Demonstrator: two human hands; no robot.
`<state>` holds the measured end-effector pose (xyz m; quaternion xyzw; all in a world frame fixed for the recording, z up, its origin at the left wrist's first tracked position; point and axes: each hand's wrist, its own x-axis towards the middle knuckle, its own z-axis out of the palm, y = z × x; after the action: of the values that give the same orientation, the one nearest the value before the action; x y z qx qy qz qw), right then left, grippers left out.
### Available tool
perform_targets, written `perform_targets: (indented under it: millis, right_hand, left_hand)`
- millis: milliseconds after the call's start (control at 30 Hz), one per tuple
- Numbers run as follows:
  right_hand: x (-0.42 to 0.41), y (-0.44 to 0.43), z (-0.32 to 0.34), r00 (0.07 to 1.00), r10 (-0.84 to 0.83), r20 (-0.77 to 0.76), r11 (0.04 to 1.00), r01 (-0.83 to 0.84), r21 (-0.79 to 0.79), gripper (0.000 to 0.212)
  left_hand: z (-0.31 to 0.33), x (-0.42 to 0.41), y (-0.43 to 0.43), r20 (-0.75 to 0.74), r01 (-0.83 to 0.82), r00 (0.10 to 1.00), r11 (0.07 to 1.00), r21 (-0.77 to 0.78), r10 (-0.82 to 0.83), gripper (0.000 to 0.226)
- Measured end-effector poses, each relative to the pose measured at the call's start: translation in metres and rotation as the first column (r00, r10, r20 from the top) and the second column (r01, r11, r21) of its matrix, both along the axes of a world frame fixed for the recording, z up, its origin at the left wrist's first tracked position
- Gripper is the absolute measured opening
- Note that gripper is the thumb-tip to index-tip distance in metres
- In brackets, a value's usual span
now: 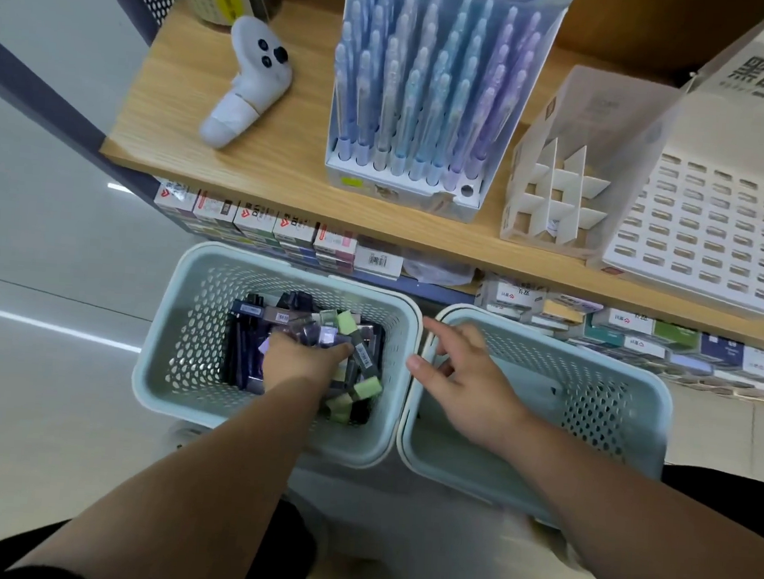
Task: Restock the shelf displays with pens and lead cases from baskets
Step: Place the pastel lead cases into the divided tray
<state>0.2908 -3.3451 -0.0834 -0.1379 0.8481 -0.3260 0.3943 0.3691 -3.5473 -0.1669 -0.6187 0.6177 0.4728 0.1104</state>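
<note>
bright even light | floor glare streaks | wide-angle edge bending | slight softness

I see left basket [195, 320] and right basket [599, 407] pale blue with hole-dotted walls. Lead cases [365, 386] are black, purple, light green. Pens [432, 87] shade blue to lilac; shelf [167, 89] light woodgrain.

One head-worn wide-angle camera looks forward and steeply down from just above the person's forearms. The wooden shelf [288, 177] fills the upper frame close by; the left basket [172, 318] and right basket [614, 399] sit directly below the lens
</note>
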Motion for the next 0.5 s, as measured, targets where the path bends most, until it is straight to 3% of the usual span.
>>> perform_targets:
  millis: [133, 233, 500]
  right_hand:
    - [0.000, 0.002, -0.001, 0.999, -0.006, 0.039, 1.000, 0.006, -0.003, 0.070]
    - [0.006, 0.008, -0.005, 0.987, -0.011, 0.161, 0.999, 0.017, -0.037, 0.061]
    - [0.011, 0.011, -0.014, 0.975, -0.054, 0.216, 0.994, 0.074, -0.085, 0.053]
  left_hand:
    - [0.006, -0.005, 0.010, 0.028, 0.030, 0.999, 0.999, 0.032, -0.031, 0.064]
    - [0.007, -0.009, 0.017, -0.003, 0.029, 1.000, 0.998, 0.061, -0.029, 0.064]
    - [0.006, -0.015, 0.024, -0.029, 0.047, 0.999, 0.996, 0.079, -0.044, 0.057]
